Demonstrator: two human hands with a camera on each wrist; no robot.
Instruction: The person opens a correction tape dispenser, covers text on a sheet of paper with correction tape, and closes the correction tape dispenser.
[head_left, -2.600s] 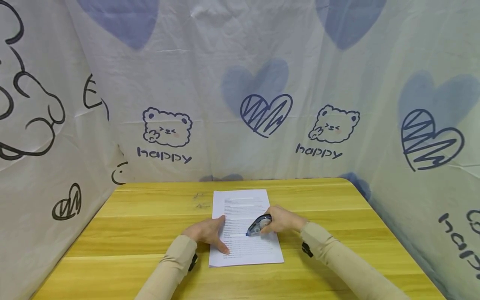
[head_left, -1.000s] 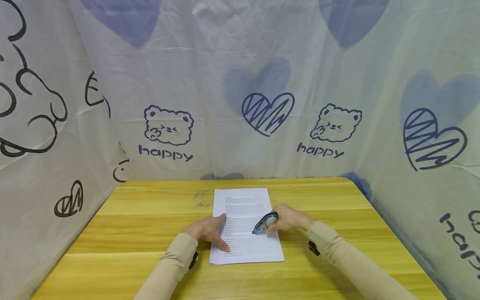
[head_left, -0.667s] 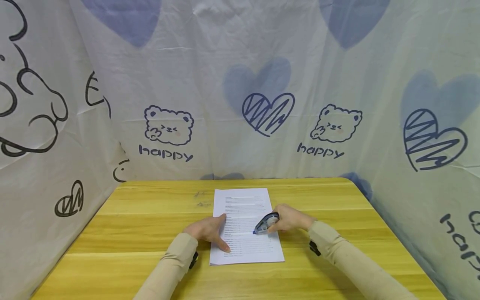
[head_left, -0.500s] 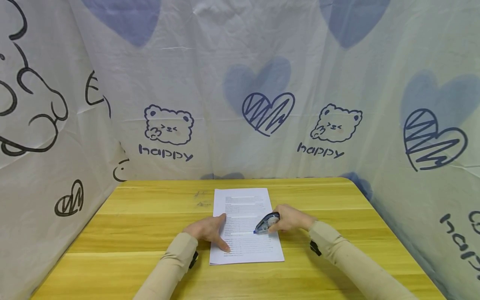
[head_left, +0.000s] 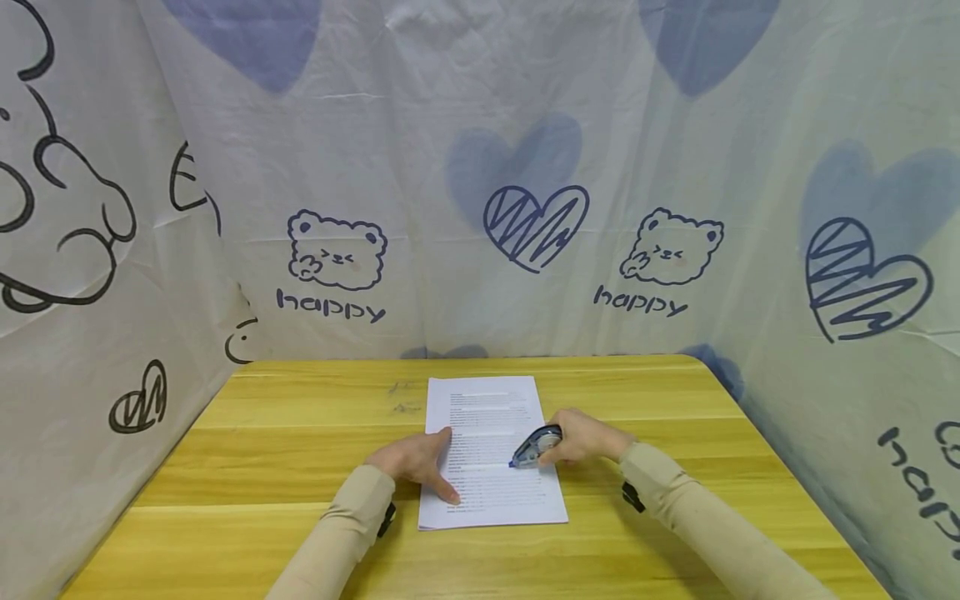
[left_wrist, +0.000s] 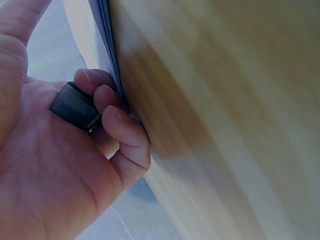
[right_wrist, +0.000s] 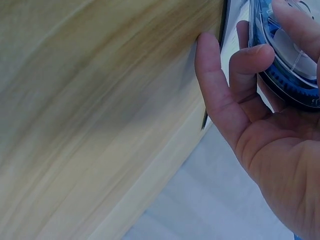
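A stack of printed white paper (head_left: pixel 498 508) lies in the middle of the table. My right hand (head_left: pixel 581 437) grips a correction tape (head_left: pixel 534 448) with a clear body and dark rim, its blue tip down at a line in the lower half of the page. In the right wrist view its reel (right_wrist: pixel 295 55) shows between thumb and fingers. My left hand (head_left: pixel 408 461) rests at the paper's left edge, thumb and forefinger spread on the sheet. The left wrist view shows its other fingers curled over a small dark cap-like piece (left_wrist: pixel 76 106) against the palm.
The yellow wood-grain table (head_left: pixel 225 467) has faint dark marks (head_left: pixel 405 408) left of the paper's top. A white curtain (head_left: pixel 427 183) printed with hearts and bears hangs behind the table and at both sides. Dark bands (head_left: pixel 632 497) sit at both wrists.
My right hand has slid the correction tape a short way to the right across the page, slowing lately. The left hand and the paper stay in place; the head view has shifted slightly.
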